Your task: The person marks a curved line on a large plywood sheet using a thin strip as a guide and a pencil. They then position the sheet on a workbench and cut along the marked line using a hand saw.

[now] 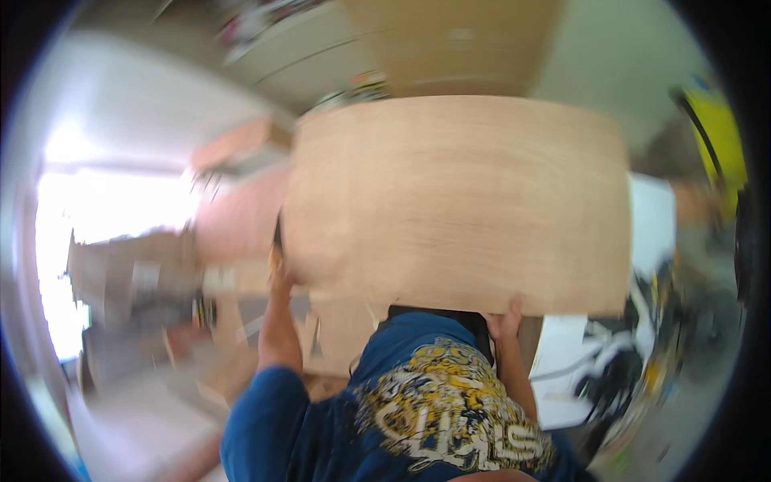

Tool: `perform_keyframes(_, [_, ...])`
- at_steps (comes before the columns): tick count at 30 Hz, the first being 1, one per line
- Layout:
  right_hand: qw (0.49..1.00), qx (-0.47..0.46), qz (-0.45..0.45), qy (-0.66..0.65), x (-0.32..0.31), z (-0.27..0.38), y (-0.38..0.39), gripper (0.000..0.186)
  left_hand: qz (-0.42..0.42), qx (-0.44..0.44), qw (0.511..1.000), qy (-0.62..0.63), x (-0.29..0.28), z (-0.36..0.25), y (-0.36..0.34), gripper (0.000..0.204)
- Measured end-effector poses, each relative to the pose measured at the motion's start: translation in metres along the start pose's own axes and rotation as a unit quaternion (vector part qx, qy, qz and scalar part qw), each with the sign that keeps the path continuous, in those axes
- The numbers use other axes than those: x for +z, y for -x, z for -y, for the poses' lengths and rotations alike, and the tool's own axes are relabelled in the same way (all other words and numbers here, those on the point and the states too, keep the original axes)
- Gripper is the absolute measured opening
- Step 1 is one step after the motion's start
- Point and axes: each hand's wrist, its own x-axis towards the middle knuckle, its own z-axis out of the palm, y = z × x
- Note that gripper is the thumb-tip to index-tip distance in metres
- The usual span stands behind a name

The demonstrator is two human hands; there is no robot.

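Pale wood forms the panel (pixel 458 205) whose edges both hands (pixel 505 323) pinch beyond a blue, white-lettered shirt (pixel 325 434).

The place looked like a workshop: 1 wood board (pixel 458 205), a brown box (pixel 132 261) and black cables (pixel 614 381) showed it.

Panel (pixel 458 205) shows pale tan with faint lengthwise grain; shirt (pixel 377 402) is dark blue, its print (pixel 466 410) mixing yellow, white and black; object (pixel 727 132) at far right is bright yellow with black band (pixel 702 135)
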Motion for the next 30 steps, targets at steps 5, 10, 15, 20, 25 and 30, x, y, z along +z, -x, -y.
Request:
perform_keyframes(5, [0.987,-0.034,-0.124,0.098,0.044,0.023,0.02,0.073,0.097,-0.025,0.995,-0.022,0.007,-0.003,0.002,0.02])
perform_keyframes(10, [0.987,-0.064,-0.072,0.128,0.044,0.026,0.037,0.072,0.092,-0.002,0.994,-0.065,-0.011,-0.027,0.039,0.019])
perform_keyframes(15, [0.977,-0.125,-0.096,0.143,0.039,0.023,0.041,0.067,0.1,0.004,0.989,-0.104,-0.063,-0.027,0.079,0.017])
perform_keyframes(20, [0.971,-0.134,-0.071,0.187,0.092,0.051,0.067,0.053,0.107,0.027,0.984,-0.14,-0.089,-0.042,0.111,0.016])
perform_keyframes(25, [0.971,-0.197,-0.102,0.095,0.099,0.055,0.074,0.045,0.16,0.024,0.971,-0.178,-0.037,-0.039,0.125,0.015])
perform_keyframes(30, [0.972,-0.215,-0.081,-0.042,0.064,0.035,0.043,0.043,0.237,0.022,0.947,-0.217,0.025,-0.033,0.131,0.013])
